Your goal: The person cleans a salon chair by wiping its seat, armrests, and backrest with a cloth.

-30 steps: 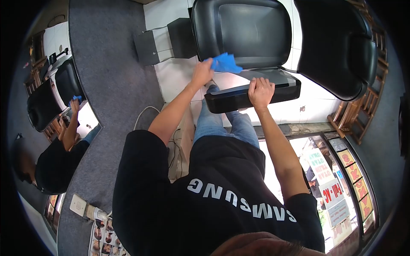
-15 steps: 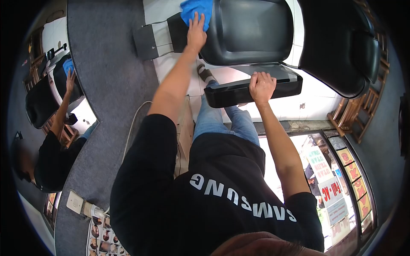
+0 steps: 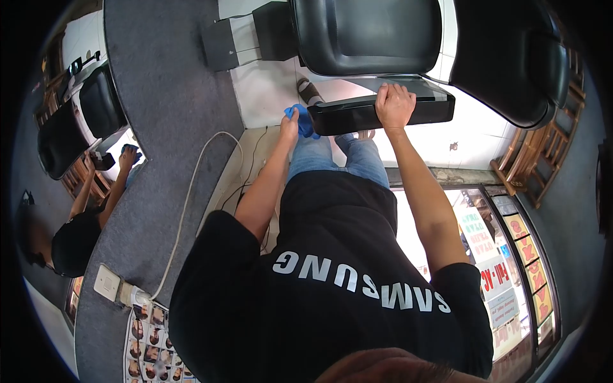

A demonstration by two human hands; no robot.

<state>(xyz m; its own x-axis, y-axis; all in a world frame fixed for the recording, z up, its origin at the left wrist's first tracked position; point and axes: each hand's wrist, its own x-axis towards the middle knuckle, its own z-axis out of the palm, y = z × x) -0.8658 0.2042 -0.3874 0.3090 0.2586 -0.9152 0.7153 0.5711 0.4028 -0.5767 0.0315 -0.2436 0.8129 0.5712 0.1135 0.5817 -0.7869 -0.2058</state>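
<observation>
My left hand [image 3: 288, 129] is closed on a blue cloth [image 3: 305, 122] at the left end of a black padded armrest [image 3: 345, 118]. Part of the cloth hangs down beside that end. Over the top of the same armrest, toward its right, lies my right hand [image 3: 395, 107], fingers bent round its edge. The armrest belongs to a black salon chair, whose glossy seat [image 3: 377, 38] is just beyond it. To the right rises the chair's backrest [image 3: 501, 57].
A dark grey counter [image 3: 166, 96] runs along the left, with a white cable [image 3: 191, 191] and a wall socket [image 3: 107, 283]. A mirror [image 3: 83, 121] reflects the person. A wooden ladder-like rack [image 3: 533, 163] and a glass door with signs [image 3: 495, 274] are at right.
My left hand has pulled the blue cloth back from the seat's left corner, down to the armrest's left end. My right hand keeps its grip on the armrest.
</observation>
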